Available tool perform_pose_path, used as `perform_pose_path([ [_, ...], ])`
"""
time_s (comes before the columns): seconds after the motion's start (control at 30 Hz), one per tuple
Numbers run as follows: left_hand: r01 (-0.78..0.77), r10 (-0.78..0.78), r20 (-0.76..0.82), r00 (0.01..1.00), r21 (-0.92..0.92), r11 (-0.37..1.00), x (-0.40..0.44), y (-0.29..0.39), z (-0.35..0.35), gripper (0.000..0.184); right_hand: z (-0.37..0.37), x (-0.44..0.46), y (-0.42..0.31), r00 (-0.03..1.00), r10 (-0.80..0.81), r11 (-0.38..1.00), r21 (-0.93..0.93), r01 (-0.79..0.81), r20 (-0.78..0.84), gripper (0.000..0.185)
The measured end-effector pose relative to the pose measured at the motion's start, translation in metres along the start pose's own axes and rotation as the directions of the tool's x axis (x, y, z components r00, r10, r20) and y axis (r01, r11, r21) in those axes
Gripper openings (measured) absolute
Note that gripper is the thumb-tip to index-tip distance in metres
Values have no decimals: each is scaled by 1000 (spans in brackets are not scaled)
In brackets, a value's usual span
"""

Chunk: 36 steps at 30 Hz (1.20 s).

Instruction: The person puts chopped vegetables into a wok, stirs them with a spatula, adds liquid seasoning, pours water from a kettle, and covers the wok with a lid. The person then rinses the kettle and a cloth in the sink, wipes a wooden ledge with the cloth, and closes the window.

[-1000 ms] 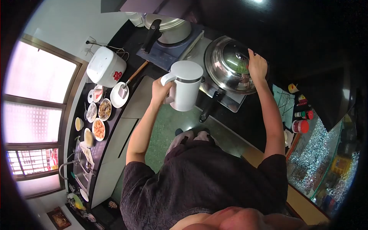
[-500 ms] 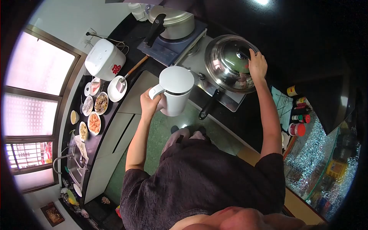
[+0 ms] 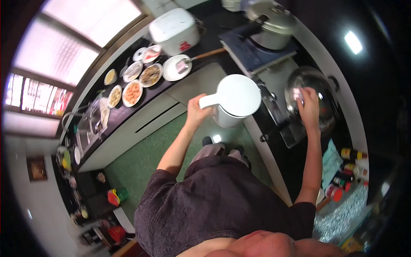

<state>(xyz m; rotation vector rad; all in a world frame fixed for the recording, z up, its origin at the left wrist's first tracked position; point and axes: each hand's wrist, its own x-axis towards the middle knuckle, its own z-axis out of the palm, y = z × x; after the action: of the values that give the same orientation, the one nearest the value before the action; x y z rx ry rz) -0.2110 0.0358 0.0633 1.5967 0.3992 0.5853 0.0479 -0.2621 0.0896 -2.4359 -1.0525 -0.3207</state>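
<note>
My left hand [image 3: 198, 112] is wrapped round the handle of a white lidded pitcher [image 3: 238, 96], held upright above the floor in front of the counter. My right hand [image 3: 309, 107] is on the knob of a domed metal lid [image 3: 327, 92], its fingers closed round the top. Beneath my hand the lid covers a pan on the stove [image 3: 278, 107]. The pan's black handle [image 3: 274, 131] points toward my body. The lid looks slightly blurred, and the pan's contents are hidden.
A pressure cooker [image 3: 274, 32] stands on a blue cooktop [image 3: 244, 53]. Leftward are a white rice cooker [image 3: 174, 32], a plate with a spatula [image 3: 171, 68], several food dishes including orange pieces [image 3: 132, 93], and a sink [image 3: 87, 130]. Red-lidded jars [image 3: 335, 192] sit at right.
The view has turned, shifting the counters rightward in the picture. My left hand still holds the pitcher, now farther right in view. My right hand has stayed at the lid.
</note>
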Motion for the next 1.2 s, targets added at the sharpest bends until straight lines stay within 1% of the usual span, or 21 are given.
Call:
perform_pose_path([
  [0.07, 48, -43, -85, 995, 56, 997, -10, 0, -21, 6, 12, 8, -34, 996, -63, 992, 116, 55, 63, 35],
  [0.1, 12, -12, -90, 996, 2, 1000, -16, -8, -36, 11, 19, 14, -54, 991, -96, 986, 144, 81, 97, 35],
  [0.13, 37, -34, -93, 995, 33, 999, -27, -2, -48, 21, 25, 17, -72, 983, -131, 980, 167, 110, 126, 35],
  [0.2, 42, -67, -104, 992, -224, 974, -46, 1, -78, 35, 39, 26, -117, 965, -193, 961, 231, 150, 177, 33],
  [0.27, 52, -169, -197, 966, -490, 870, -63, 0, -110, 45, 53, 36, -169, 935, -281, 918, 344, 196, 218, 33],
  [0.33, -7, -181, -308, 934, -524, 852, -82, -4, -154, 41, 74, 43, -221, 896, -360, 883, 404, 237, 260, 33],
  [0.43, -95, -189, -437, 879, -551, 829, -112, 8, -227, 35, 104, 51, -314, 838, -458, 830, 482, 282, 298, 32],
  [0.53, -210, -149, -564, 812, -521, 827, -133, 10, -307, 34, 134, 54, -422, 772, -557, 741, 602, 297, 305, 32],
  [0.57, -220, -123, -573, 810, -491, 843, -140, 10, -334, 34, 143, 54, -458, 750, -589, 708, 639, 300, 301, 32],
  [0.67, -260, -17, -651, 759, -326, 909, -155, 7, -404, 35, 177, 55, -567, 717, -671, 540, 789, 294, 191, 31],
  [0.7, -290, 31, -665, 746, -284, 914, -163, 5, -429, 34, 191, 54, -602, 727, -672, 503, 807, 308, 141, 33],
  [0.73, -293, 47, -703, 709, -232, 928, -168, 3, -451, 33, 202, 52, -639, 737, -670, 463, 826, 321, 89, 34],
  [0.77, -289, 66, -739, 670, -179, 940, -173, 1, -472, 32, 205, 50, -675, 714, -700, 473, 767, 434, 28, 39],
  [0.8, -284, 89, -776, 624, -119, 951, -179, 0, -492, 31, 220, 48, -705, 694, -720, 454, 760, 465, 6, 44],
  [0.83, -271, 82, -810, 580, -98, 957, -185, 1, -510, 28, 230, 47, -737, 671, -741, 408, 773, 486, -31, 45],
  [0.93, -197, 175, -883, 436, 96, 976, -206, -6, -567, 27, 256, 32, -826, 611, -786, 271, 835, 479, -95, 48],
  [1.0, -216, 174, -934, 312, 109, 970, -223, -18, -607, 28, 272, 20, -876, 561, -820, 204, 857, 474, -115, 48],
  [1.07, -238, 166, -970, 179, 121, 964, -240, -20, -643, 30, 278, 11, -923, 433, -889, 69, 893, 446, -148, 48],
  [1.1, -259, 126, -984, 127, 90, 962, -249, -20, -662, 30, 280, 8, -947, 363, -917, 35, 875, 483, -164, 48],
  [1.17, -297, 36, -999, 35, 24, 955, -269, -20, -698, 30, 296, 2, -990, 346, -927, 10, 914, 406, -143, 47],
  [1.2, -279, 54, -998, -8, 54, 959, -282, -26, -717, 30, 306, 0, -1011, 344, -930, 6, 931, 366, -129, 47],
])
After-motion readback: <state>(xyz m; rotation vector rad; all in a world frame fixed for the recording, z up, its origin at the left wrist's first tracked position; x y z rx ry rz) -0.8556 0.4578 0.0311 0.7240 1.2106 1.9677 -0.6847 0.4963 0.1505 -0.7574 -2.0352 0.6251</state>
